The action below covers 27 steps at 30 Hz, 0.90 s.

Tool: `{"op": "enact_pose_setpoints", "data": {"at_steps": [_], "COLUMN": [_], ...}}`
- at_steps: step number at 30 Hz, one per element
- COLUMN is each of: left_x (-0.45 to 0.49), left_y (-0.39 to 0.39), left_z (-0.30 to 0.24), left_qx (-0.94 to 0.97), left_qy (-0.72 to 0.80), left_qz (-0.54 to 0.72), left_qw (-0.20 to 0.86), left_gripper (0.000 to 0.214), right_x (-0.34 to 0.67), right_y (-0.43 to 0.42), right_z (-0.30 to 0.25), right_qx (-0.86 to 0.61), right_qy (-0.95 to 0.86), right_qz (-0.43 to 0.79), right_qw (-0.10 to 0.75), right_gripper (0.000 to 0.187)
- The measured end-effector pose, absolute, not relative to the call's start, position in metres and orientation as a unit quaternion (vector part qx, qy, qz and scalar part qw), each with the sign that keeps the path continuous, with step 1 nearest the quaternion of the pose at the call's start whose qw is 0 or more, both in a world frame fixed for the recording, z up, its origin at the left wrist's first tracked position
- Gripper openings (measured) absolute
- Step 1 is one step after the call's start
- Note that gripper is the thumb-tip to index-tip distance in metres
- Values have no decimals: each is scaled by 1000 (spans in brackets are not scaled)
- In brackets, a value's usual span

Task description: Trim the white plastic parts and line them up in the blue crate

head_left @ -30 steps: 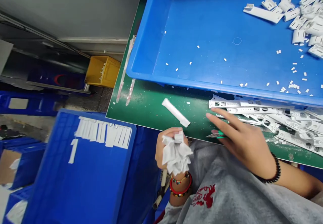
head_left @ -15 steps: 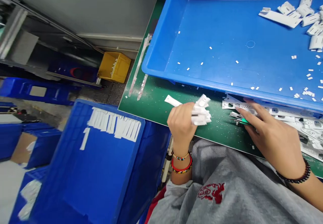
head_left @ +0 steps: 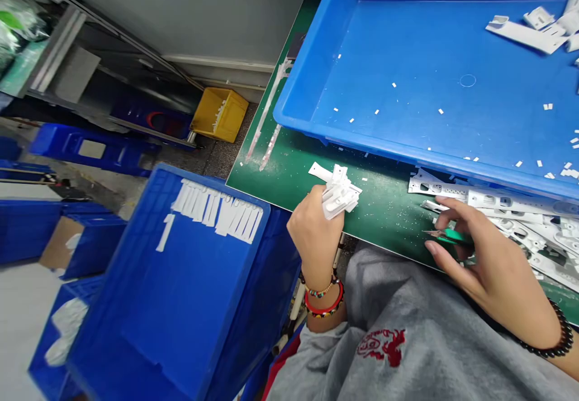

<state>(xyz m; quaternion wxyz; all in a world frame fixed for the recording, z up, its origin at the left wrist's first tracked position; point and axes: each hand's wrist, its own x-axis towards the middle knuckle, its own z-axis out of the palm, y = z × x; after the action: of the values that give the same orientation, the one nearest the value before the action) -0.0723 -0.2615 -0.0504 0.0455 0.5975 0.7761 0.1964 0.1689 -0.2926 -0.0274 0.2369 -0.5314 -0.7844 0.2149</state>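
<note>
My left hand [head_left: 313, 236] is shut around a bunch of white plastic pieces [head_left: 339, 193] above the edge of the green mat [head_left: 389, 220]. The end of a white plastic bar [head_left: 320, 172] shows just beyond them, and its link to the bunch is hidden. My right hand [head_left: 491, 271] pinches a small green-handled tool with a metal tip [head_left: 455, 236]. That hand is next to a pile of perforated white plastic strips [head_left: 502, 214] lying on the mat.
A large blue tray [head_left: 407, 87] overhangs the mat, holding white parts and small white scraps. Below left stands a blue crate [head_left: 167, 286] with white strips along its rim. A yellow bin [head_left: 219, 114] sits on the floor beyond. My grey sleeve [head_left: 407, 334] fills the bottom.
My left hand has moved from the mat's edge onto the mat, and its white pieces look more compact. My right hand has closed on the green tool. The whole view has shifted.
</note>
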Motion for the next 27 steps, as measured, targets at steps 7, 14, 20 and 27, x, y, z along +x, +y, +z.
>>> {"op": "enact_pose_setpoints", "data": {"at_steps": [7, 14, 20, 27], "left_x": [-43, -30, -34, -38], "left_y": [-287, -288, -288, -290], "left_z": [-46, -55, -60, -65], "left_qx": [620, 644, 643, 658], "left_qy": [649, 580, 552, 565], "left_qz": [391, 456, 480, 444], "left_qw": [204, 204, 227, 225], "left_gripper": [16, 18, 17, 16], "right_x": [165, 159, 160, 164], "right_y": [-288, -285, -282, -281], "right_z": [-29, -28, -22, -16], "right_qx": [-491, -466, -442, -431], "right_qy": [-793, -810, -806, -812], "right_qz": [241, 222, 262, 267], "right_qw": [267, 277, 295, 291], "right_gripper": [20, 24, 29, 28]}}
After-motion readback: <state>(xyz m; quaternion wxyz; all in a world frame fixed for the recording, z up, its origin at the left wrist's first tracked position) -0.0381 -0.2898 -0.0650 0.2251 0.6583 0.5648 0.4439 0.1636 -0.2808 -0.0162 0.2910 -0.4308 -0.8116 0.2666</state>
